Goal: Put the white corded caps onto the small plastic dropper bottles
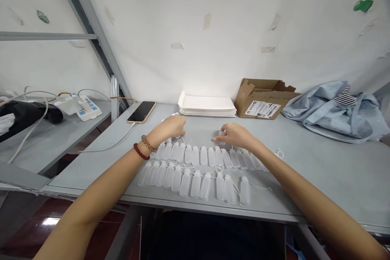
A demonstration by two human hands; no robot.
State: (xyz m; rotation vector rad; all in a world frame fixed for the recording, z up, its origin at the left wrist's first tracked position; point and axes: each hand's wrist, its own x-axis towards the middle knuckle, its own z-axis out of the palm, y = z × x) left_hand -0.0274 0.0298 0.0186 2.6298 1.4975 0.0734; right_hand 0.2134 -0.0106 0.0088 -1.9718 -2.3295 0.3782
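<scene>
Two rows of small translucent plastic bottles (203,156) with white cords at their necks lie on the grey table (329,178). Just beyond the back row's left end is my left hand (175,125), its fingers closed. White bits show around that hand, but what it grips is hidden. My right hand (236,135) pinches a translucent white bottle (222,133) beyond the middle of the back row; only part of this bottle shows. In the front row, the rightmost bottle (245,191) lies a little apart, with a cord trailing to its right.
Against the wall are a stack of white envelopes (209,105), an opened cardboard box (262,99) and a crumpled light-blue cloth (329,113). A phone (141,112) on a charging cable lies at the left. A metal frame post (94,28) rises beyond it.
</scene>
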